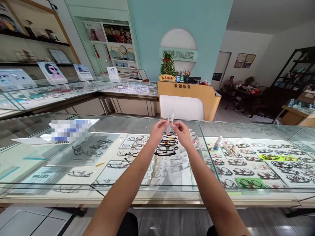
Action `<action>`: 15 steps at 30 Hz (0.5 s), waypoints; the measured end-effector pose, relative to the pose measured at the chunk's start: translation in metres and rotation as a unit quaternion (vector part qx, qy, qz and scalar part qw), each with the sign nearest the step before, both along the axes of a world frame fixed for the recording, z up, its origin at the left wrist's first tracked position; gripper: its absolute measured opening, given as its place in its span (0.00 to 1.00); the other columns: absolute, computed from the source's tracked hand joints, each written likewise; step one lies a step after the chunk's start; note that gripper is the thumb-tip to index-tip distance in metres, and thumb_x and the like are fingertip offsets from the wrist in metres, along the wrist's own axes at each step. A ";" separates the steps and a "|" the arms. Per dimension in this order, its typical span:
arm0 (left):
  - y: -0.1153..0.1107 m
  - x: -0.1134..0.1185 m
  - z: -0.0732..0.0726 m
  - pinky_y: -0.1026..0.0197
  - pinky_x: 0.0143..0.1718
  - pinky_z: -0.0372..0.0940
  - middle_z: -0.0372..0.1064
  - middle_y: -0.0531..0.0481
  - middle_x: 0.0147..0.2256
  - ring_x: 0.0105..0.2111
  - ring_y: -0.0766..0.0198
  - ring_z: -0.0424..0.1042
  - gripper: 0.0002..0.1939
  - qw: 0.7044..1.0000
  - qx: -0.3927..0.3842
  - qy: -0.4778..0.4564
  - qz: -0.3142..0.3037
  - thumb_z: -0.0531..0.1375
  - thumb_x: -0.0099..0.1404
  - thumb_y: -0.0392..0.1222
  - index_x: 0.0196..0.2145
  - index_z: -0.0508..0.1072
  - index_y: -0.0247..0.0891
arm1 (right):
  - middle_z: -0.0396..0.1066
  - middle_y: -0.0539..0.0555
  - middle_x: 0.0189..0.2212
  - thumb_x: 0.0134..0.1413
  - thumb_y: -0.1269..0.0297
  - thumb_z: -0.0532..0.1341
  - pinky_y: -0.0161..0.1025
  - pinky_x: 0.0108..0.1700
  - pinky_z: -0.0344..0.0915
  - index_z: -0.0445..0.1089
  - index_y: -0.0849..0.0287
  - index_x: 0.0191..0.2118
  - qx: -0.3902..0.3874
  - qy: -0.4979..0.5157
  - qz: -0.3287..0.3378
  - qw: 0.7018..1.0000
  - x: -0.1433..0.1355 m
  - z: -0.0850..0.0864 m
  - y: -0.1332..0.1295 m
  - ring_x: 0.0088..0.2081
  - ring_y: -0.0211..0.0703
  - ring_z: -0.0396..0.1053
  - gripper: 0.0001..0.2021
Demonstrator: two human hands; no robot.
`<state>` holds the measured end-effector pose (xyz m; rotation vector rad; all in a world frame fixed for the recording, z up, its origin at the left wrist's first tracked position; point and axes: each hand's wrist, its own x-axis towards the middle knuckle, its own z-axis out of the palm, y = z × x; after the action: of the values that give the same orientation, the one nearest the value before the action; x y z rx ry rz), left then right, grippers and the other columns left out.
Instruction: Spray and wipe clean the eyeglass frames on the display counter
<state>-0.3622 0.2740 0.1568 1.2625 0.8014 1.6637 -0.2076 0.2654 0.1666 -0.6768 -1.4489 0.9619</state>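
Observation:
Both my hands are raised over the glass display counter (157, 196). Between them is a pair of clear-framed glasses (171, 116), held up on edge. My left hand (158, 131) pinches it from the left with thumb and fingers. On the other side, my right hand (182, 131) pinches it near its middle. Just below the hands lies a column of dark eyeglass frames (166, 152). More frames with light rims (195, 141) lie right of my right hand.
A small spray bottle (218, 143) and a beige cloth (231, 150) are on the counter at the right, near rows of frames. Open papers (36, 139) lie at the left. Beyond stands a wooden cashier desk (209, 101); a person (230, 83) sits far back right.

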 end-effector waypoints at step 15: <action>-0.006 -0.011 -0.017 0.53 0.53 0.68 0.81 0.47 0.43 0.44 0.56 0.77 0.17 0.985 -0.012 0.163 0.052 0.68 0.64 0.58 0.37 0.77 0.41 | 0.74 0.48 0.24 0.73 0.54 0.54 0.42 0.42 0.60 0.71 0.55 0.44 0.091 -0.288 -0.181 0.936 0.025 -0.018 0.005 0.27 0.44 0.68 0.13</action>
<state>-0.3733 0.2679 0.1401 1.5221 1.0956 1.5418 -0.1828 0.2701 0.1489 -1.0994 -1.8063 0.3401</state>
